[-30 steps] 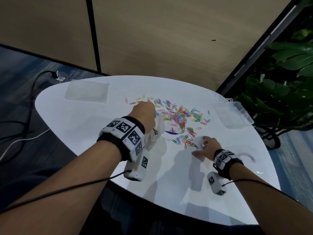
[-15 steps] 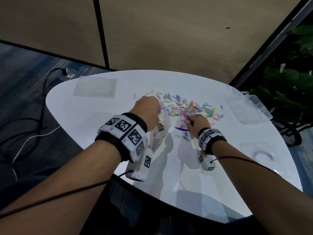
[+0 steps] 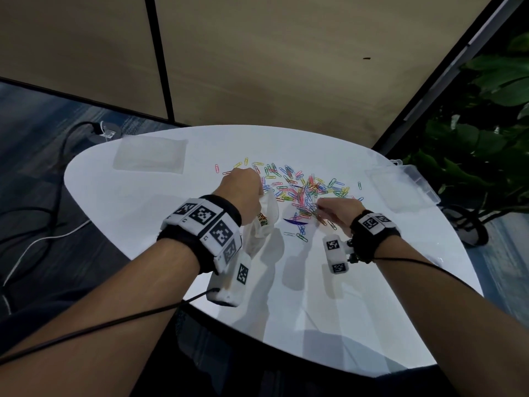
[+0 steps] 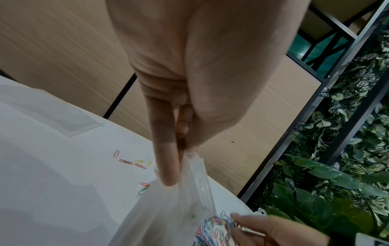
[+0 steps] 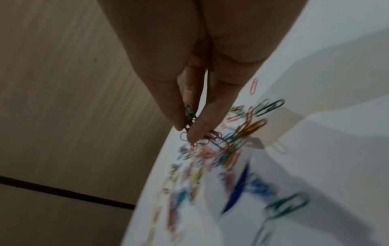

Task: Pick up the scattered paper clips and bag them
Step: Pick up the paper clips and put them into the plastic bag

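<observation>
Colourful paper clips [image 3: 306,190] lie scattered in a heap on the white table [image 3: 171,224]. My left hand [image 3: 243,184] pinches the top edge of a clear plastic bag [image 3: 264,222] that hangs open above the table, with some clips inside. In the left wrist view the left hand [image 4: 181,146] pinches the bag [image 4: 168,208] between thumb and fingers. My right hand [image 3: 329,209] is over the near side of the heap. In the right wrist view the right hand [image 5: 189,126] pinches a small bunch of paper clips [image 5: 190,116], with more clips [image 5: 227,149] trailing below.
A flat clear bag [image 3: 148,154] lies at the table's far left. A clear plastic box [image 3: 400,190] sits at the right edge, beside a green plant [image 3: 486,138]. Cables [image 3: 43,196] run over the floor on the left. A wooden wall stands behind the table.
My right hand moved from the table's near right into the heap and took hold of clips, then drew back slightly right. The left hand kept holding the bag.
</observation>
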The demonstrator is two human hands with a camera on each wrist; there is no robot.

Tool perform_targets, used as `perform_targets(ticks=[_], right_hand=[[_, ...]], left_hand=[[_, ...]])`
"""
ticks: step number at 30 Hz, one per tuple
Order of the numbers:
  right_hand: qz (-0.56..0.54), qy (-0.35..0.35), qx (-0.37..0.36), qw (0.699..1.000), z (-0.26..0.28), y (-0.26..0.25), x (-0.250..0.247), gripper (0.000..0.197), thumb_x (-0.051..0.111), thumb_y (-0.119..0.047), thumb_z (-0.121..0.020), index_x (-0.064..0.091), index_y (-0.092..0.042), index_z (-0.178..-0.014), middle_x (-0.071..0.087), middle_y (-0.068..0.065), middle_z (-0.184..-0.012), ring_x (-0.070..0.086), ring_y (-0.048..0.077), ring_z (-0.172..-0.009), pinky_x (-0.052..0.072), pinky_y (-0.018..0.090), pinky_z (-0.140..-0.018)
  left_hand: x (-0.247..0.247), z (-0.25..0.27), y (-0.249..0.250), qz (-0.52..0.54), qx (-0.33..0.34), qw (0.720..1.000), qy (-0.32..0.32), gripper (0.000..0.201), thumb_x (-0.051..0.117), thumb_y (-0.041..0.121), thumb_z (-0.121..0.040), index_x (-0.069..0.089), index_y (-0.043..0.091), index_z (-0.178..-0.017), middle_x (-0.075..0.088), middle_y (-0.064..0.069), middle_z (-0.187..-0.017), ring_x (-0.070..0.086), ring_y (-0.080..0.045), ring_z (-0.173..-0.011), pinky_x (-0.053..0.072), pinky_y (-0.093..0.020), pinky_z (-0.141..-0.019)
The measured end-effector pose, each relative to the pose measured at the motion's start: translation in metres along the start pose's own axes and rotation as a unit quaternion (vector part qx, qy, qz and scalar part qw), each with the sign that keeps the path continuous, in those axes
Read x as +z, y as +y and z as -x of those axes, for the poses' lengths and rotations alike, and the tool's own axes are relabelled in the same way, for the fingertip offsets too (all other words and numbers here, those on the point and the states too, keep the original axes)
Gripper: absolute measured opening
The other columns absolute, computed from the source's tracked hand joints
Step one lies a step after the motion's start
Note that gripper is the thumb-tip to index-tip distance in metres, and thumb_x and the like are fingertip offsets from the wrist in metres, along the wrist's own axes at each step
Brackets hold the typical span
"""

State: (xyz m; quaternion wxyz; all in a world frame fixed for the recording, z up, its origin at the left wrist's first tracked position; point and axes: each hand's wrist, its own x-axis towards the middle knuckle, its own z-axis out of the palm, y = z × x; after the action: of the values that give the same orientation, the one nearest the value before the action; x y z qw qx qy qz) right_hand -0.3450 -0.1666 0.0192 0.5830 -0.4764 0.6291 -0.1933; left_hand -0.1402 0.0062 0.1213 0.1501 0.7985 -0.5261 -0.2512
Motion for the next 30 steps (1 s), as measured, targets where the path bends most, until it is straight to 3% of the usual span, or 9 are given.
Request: perform_targets(ticks=[4, 10, 15, 18, 21, 23, 27, 29, 30], right_hand=[[-0.218, -0.141, -0.003, 0.966, 0.041, -0.024, 0.021, 0.021, 0.067, -0.003, -0.088, 0.065, 0.007, -0.106, 0.073, 0.014, -0.092, 0.074, 0.017, -0.084, 0.058, 0.018, -0.07], [-0.194, -0.259, -0.026, 0.946, 0.095, -0.034, 0.067, 0.015, 0.062, -0.001, -0.09, 0.067, 0.006, -0.102, 0.075, 0.01, -0.091, 0.072, 0.015, -0.086, 0.058, 0.019, -0.076], [-0.07, -0.2, -0.116, 0.97, 0.096, -0.022, 0.091, 0.007, 0.067, 0.005, -0.084, 0.072, 0.0, -0.086, 0.073, 0.019, -0.088, 0.07, 0.03, -0.082, 0.06, 0.034, -0.082], [0.086, -0.138, -0.223, 0.961, 0.092, -0.017, 0.097, 0.01, 0.073, -0.006, -0.079, 0.078, -0.015, -0.077, 0.076, 0.012, -0.083, 0.073, 0.027, -0.08, 0.059, 0.039, -0.084], [0.363, -0.135, -0.337, 0.858, 0.097, -0.024, 0.099, 0.022, 0.058, -0.006, -0.083, 0.078, -0.015, -0.086, 0.07, -0.002, -0.071, 0.063, 0.016, -0.069, 0.05, 0.024, -0.072], [0.432, -0.165, -0.346, 0.816, 0.104, -0.035, 0.098, 0.033, 0.05, -0.001, -0.084, 0.077, -0.016, -0.097, 0.07, -0.002, -0.081, 0.062, 0.015, -0.076, 0.049, 0.023, -0.076], [0.222, -0.153, -0.313, 0.911, 0.095, -0.05, 0.079, 0.037, 0.045, 0.009, -0.086, 0.077, -0.01, -0.092, 0.074, 0.004, -0.088, 0.072, 0.019, -0.077, 0.061, 0.031, -0.076], [0.237, -0.095, -0.329, 0.909, 0.079, -0.043, 0.064, 0.036, 0.046, 0.003, -0.09, 0.076, -0.015, -0.098, 0.074, 0.006, -0.103, 0.072, 0.022, -0.087, 0.06, 0.04, -0.083], [0.33, -0.079, -0.345, 0.875, 0.07, -0.033, 0.056, 0.034, 0.047, -0.004, -0.094, 0.072, -0.019, -0.11, 0.069, 0.004, -0.12, 0.068, 0.022, -0.101, 0.055, 0.041, -0.094]], left_hand=[[0.001, 0.0, 0.004, 0.009, -0.003, 1.0, 0.0, 0.029, 0.056, 0.0, -0.091, 0.069, 0.005, -0.117, 0.071, -0.014, -0.108, 0.068, -0.03, -0.101, 0.057, -0.033, -0.089], [0.004, 0.002, 0.008, 0.018, -0.012, 1.0, 0.011, 0.024, 0.052, 0.002, -0.092, 0.071, 0.004, -0.107, 0.072, -0.017, -0.098, 0.072, -0.033, -0.091, 0.058, -0.04, -0.088], [0.002, 0.001, 0.004, 0.019, -0.022, 0.999, 0.018, 0.024, 0.058, 0.004, -0.089, 0.072, 0.007, -0.108, 0.071, -0.015, -0.101, 0.067, -0.03, -0.103, 0.057, -0.037, -0.09], [0.002, -0.001, 0.0, 0.034, -0.023, 0.999, 0.026, 0.024, 0.058, 0.006, -0.09, 0.076, 0.012, -0.106, 0.069, -0.012, -0.093, 0.063, -0.026, -0.11, 0.053, -0.034, -0.095], [0.002, -0.001, -0.002, 0.036, -0.015, 0.999, 0.03, 0.027, 0.06, 0.004, -0.089, 0.076, 0.012, -0.109, 0.071, -0.012, -0.104, 0.061, -0.027, -0.112, 0.054, -0.034, -0.092], [0.0, -0.001, -0.003, 0.036, -0.013, 0.999, 0.031, 0.028, 0.062, 0.002, -0.087, 0.076, 0.013, -0.108, 0.07, -0.013, -0.107, 0.064, -0.03, -0.108, 0.055, -0.033, -0.089], [-0.004, -0.001, -0.009, 0.05, -0.025, 0.998, 0.033, 0.027, 0.057, 0.0, -0.089, 0.075, 0.01, -0.106, 0.072, -0.015, -0.101, 0.071, -0.033, -0.093, 0.058, -0.037, -0.087], [-0.005, 0.0, -0.013, 0.055, -0.032, 0.998, 0.028, 0.031, 0.056, 0.0, -0.091, 0.073, 0.011, -0.114, 0.071, -0.015, -0.107, 0.071, -0.032, -0.096, 0.058, -0.037, -0.089], [-0.005, 0.001, -0.015, 0.056, -0.032, 0.998, 0.026, 0.032, 0.056, 0.001, -0.092, 0.071, 0.012, -0.118, 0.07, -0.015, -0.112, 0.07, -0.032, -0.099, 0.057, -0.036, -0.091]])
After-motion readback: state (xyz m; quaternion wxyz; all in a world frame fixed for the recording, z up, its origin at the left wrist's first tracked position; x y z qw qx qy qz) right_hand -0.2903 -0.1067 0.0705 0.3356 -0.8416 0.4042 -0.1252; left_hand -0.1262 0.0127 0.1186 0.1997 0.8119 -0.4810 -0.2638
